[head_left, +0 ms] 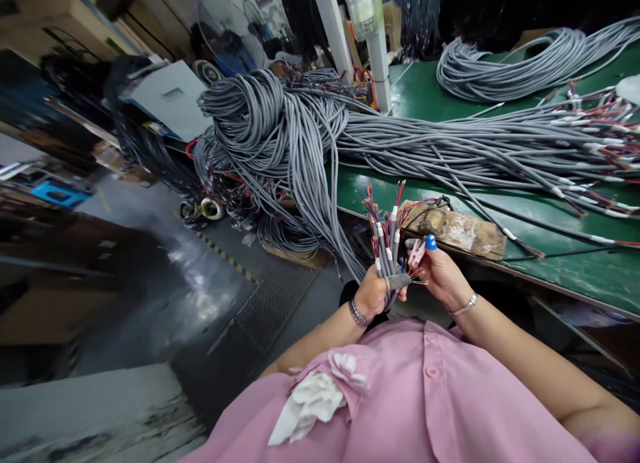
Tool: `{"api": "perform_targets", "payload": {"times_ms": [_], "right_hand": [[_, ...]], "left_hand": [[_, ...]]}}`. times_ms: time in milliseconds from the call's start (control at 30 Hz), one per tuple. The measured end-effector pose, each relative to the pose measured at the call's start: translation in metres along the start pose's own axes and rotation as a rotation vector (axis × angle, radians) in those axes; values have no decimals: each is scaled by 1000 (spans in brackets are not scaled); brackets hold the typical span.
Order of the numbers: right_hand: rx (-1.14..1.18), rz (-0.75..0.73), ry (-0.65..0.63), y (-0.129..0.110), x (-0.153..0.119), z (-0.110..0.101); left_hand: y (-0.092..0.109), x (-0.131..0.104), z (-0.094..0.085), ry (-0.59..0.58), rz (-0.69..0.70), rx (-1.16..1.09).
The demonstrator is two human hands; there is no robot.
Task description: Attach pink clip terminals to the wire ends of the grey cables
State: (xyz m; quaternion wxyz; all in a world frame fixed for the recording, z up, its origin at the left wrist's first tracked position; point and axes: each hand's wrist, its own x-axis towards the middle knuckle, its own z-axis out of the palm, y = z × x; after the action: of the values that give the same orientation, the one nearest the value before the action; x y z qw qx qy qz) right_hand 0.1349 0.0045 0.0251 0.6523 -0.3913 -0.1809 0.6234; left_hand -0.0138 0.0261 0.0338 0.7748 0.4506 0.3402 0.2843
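Note:
A bunch of grey cables point(387, 255) with white bands and bare coloured wires at their ends stands upright in my left hand point(373, 294), whose fingers are wrapped round it. One cable end in that grip points right, its thin coloured wires point(416, 275) fanned out. Just right of these wires, my right hand point(444, 275) pinches a small pinkish tool or clip point(417, 254) between thumb and fingers. A blue cover sits on a fingertip of this hand. Beyond it, a block wrapped in brown tape point(453, 228) lies at the table's edge.
Long grey cables point(450, 143) run across the green table point(565, 263), their stripped ends at the right. A large coil point(250, 110) hangs over the left edge. Another coil point(505, 66) lies at the back right. A white post point(379, 70) rises behind; a fan point(230, 30) stands farther back.

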Motion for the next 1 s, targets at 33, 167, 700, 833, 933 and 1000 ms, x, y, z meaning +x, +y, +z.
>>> {"api": "perform_targets", "payload": {"times_ms": [33,167,700,833,933,1000], "right_hand": [[-12,11,0,0,0,-1],[37,62,19,1,-1,-3],[-50,2,-44,11,-2,-16],[-85,-9,-72,7,-7,-12],[-71,-8,-57,4,-8,-8],[-65,3,-44,2,-8,-7]], "left_hand": [[0,0,0,4,-2,6],[-3,-1,-2,1,7,19],[0,-7,-9,6,62,-27],[2,-6,-10,-18,62,-10],[4,-3,-8,-37,52,-28],[5,-1,-6,-44,40,-31]]}}
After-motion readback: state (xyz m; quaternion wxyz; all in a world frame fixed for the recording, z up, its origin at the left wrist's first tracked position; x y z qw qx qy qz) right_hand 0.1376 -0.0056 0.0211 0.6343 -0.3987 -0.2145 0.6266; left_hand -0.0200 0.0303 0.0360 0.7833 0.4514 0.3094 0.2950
